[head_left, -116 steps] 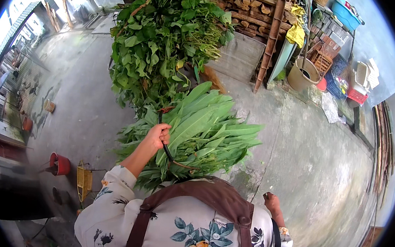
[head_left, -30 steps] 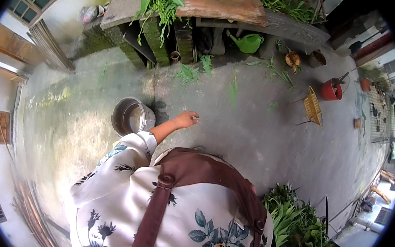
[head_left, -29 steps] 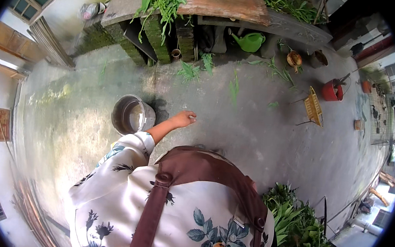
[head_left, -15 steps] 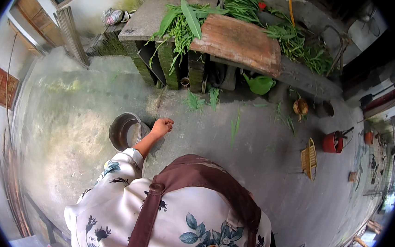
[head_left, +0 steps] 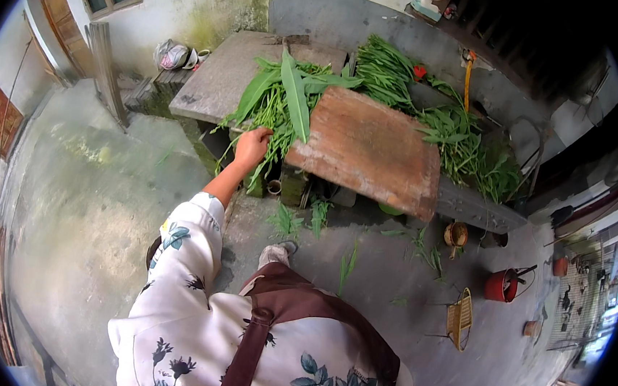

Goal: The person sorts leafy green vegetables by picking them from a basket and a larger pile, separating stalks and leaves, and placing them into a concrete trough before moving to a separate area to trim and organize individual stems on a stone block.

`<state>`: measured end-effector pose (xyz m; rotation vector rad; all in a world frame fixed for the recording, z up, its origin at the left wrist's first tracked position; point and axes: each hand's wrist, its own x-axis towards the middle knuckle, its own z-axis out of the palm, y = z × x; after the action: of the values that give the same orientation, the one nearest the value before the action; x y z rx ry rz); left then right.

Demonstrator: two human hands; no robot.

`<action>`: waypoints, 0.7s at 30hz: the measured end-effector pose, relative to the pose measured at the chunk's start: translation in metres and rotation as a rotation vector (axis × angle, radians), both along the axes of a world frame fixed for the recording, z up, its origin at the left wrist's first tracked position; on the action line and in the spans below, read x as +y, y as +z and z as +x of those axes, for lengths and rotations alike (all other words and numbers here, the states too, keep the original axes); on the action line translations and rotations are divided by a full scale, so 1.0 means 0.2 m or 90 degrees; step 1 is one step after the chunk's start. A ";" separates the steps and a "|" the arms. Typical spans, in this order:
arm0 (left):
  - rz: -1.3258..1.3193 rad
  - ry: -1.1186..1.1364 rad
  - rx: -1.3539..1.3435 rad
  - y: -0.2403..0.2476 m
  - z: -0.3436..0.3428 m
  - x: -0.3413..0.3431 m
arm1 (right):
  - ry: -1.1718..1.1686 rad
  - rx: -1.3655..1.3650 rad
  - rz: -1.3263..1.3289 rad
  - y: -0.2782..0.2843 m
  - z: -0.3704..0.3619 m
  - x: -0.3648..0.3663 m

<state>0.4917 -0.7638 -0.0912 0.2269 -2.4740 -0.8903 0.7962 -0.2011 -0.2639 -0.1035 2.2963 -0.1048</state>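
My left hand (head_left: 252, 149) reaches to the near left edge of a pile of leafy greens (head_left: 284, 111). Its fingers are bent and closed against the stems. Long broad leaves (head_left: 296, 94) lie on top of the pile, which hangs over the front of a stone slab (head_left: 220, 77). To the right of it rests a worn wooden board (head_left: 370, 151). More long green stalks (head_left: 384, 72) lie behind the board. My right hand is out of sight, and my body hides that side.
Right of the board lies another heap of greens (head_left: 458, 143). On the concrete floor stand a red bucket (head_left: 501, 286), a small yellow bamboo chair (head_left: 459, 319) and a ladle-like pot (head_left: 456, 235). Loose leaves (head_left: 285, 221) are scattered before the slab. A dark edge (head_left: 152, 252) shows beside my left sleeve.
I have stepped closer to the slab. My left hand has moved from beside the metal pot on the floor up to the greens. My sleeve now mostly covers where the pot stood.
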 end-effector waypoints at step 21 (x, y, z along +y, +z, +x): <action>-0.421 -0.130 -0.033 0.28 -1.44 -0.36 | -0.344 0.174 -0.114 0.44 -0.79 -0.79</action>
<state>0.2043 -0.8359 -0.0346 -0.2355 -2.7169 -0.0988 0.6391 -0.3596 -0.1753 0.4390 2.5264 -0.6054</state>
